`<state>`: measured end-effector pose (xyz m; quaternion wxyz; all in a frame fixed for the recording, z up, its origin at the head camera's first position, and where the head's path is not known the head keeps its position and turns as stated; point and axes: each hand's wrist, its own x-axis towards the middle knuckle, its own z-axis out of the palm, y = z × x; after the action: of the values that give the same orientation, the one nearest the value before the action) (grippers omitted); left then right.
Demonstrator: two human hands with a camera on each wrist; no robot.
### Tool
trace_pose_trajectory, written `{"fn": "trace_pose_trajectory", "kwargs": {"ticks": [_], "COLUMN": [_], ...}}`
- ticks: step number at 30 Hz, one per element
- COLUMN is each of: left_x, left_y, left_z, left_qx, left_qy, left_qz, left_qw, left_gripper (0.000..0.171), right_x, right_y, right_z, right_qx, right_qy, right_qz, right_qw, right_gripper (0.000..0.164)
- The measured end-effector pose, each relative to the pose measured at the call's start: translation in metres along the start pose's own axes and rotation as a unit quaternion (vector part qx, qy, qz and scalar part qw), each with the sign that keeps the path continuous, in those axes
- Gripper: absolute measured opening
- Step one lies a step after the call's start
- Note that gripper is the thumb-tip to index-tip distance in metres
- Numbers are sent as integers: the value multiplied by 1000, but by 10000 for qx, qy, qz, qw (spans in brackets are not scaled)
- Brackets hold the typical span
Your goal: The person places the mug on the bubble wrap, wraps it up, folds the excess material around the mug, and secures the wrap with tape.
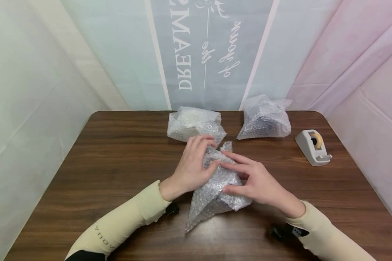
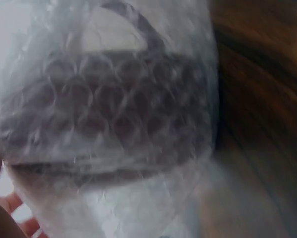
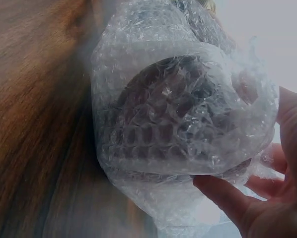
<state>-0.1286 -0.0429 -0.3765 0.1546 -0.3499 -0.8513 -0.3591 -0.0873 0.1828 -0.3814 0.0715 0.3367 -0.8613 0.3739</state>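
Note:
A bubble-wrapped package (image 1: 212, 197) lies on the table between my hands, with a pointed corner of wrap stretching toward me. Through the wrap in the left wrist view, a dark object (image 2: 109, 109) with a curved handle shows blurrily; its kind is unclear. My left hand (image 1: 193, 167) grips the package's far left side, fingers bent over the edge and thumb on top. From the right, my right hand (image 1: 259, 181) holds it, two fingers on the upper folds and the thumb lower down. In the right wrist view that thumb (image 3: 223, 196) presses the wrap's side.
Two more bubble-wrapped packages stand at the table's back edge, one in the middle (image 1: 194, 121) and one farther right (image 1: 264, 119). A white tape dispenser (image 1: 308, 150) with a yellowish roll sits on the right. A printed cloth (image 1: 215, 54) hangs behind the wooden table (image 1: 124, 156).

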Motion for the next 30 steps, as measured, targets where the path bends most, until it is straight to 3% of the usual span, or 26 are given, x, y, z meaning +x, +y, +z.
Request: {"fn": "trace_pose_trajectory", "kwargs": {"ticks": [4, 7, 10, 17, 21, 25, 30], "left_x": [-4, -8, -13, -18, -17, -15, -16], "left_y": [0, 1, 3, 1, -3, -4, -3], "left_z": [-8, -13, -18, -20, -17, -16, -13], "left_qx": [420, 990, 1467, 1655, 1656, 1800, 1883], "left_qy": [-656, -1058, -1204, -1699, -1859, -1860, -1770], "left_qz": [627, 1028, 1302, 1383, 1446, 1500, 1549], "left_qw": [9950, 9841, 9731, 9616, 9577, 9542, 9535], "left_gripper": [61, 75, 78, 82, 88, 93, 102], "right_x": [-1, -2, -4, -9, -14, -19, -24], "right_y": [-1, -4, -7, -13, -19, -17, -5], "right_z": [0, 1, 5, 16, 21, 18, 3], "right_qx": [15, 23, 38, -290, -229, 529, 1266], "right_qy": [-26, 52, 185, 697, 836, 607, 82], "right_qz": [130, 235, 273, 129, 403, 679, 426], "right_qw": [9999, 9997, 9994, 9971, 9954, 9944, 9910], "right_gripper": [62, 61, 60, 60, 57, 51, 63]}}
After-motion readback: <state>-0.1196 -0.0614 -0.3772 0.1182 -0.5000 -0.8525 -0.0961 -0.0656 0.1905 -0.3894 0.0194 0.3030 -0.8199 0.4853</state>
